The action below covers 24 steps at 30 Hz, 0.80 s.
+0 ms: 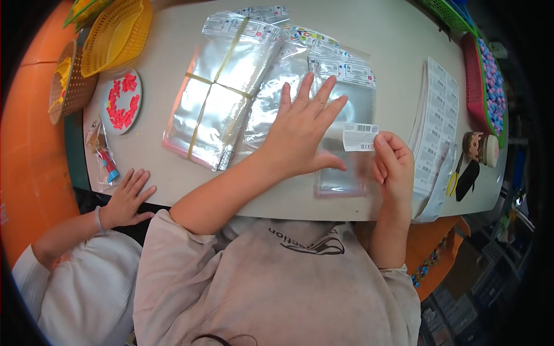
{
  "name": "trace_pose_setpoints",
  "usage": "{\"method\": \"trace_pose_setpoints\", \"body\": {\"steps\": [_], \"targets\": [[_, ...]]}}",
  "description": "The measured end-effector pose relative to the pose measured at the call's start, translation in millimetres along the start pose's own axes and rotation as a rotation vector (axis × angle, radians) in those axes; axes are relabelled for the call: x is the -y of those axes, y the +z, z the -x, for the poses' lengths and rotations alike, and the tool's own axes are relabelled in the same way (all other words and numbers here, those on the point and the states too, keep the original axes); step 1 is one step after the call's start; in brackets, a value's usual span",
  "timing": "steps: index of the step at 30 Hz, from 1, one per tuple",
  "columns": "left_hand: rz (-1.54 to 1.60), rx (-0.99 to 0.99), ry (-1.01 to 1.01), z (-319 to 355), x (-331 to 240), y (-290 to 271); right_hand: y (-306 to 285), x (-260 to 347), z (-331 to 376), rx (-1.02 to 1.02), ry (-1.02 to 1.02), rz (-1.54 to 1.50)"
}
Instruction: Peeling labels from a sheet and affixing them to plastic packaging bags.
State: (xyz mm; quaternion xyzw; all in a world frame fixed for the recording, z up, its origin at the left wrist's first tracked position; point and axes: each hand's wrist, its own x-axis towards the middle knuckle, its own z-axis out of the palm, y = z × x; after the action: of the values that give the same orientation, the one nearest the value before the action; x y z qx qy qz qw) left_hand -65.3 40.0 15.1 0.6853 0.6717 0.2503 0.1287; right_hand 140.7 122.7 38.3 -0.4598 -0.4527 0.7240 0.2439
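Clear glossy plastic bag [346,115] at centre frame is all crinkly shine, same as the banded stack of clear plastic bags [216,98] left of it. Small white paper sticker [359,137] looks matt — so do the white paper label sheets [435,109] at right. Pale table top [392,40] is smooth, dull; yellow plastic mesh basket [115,37] upper left.

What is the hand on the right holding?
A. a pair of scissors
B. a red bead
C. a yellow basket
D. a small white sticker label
D: the right hand pinches a small white sticker label by its edge, above the clear plastic bag that the left hand presses flat on the table.
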Motion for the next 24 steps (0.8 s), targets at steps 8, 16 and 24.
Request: {"method": "trace_pose_setpoints", "body": {"steps": [8, 16, 24], "targets": [[1.140, 0.079, -0.369, -8, -15, -20, 8, -2, 8, -0.021, -0.082, -0.038], [1.159, 0.011, -0.371, -3, -25, -21, 37, -1, 13, -0.319, -0.256, 0.151], [1.169, 0.081, -0.394, -5, -8, 0, 20, 2, -5, -0.099, -0.027, 0.158]]}}
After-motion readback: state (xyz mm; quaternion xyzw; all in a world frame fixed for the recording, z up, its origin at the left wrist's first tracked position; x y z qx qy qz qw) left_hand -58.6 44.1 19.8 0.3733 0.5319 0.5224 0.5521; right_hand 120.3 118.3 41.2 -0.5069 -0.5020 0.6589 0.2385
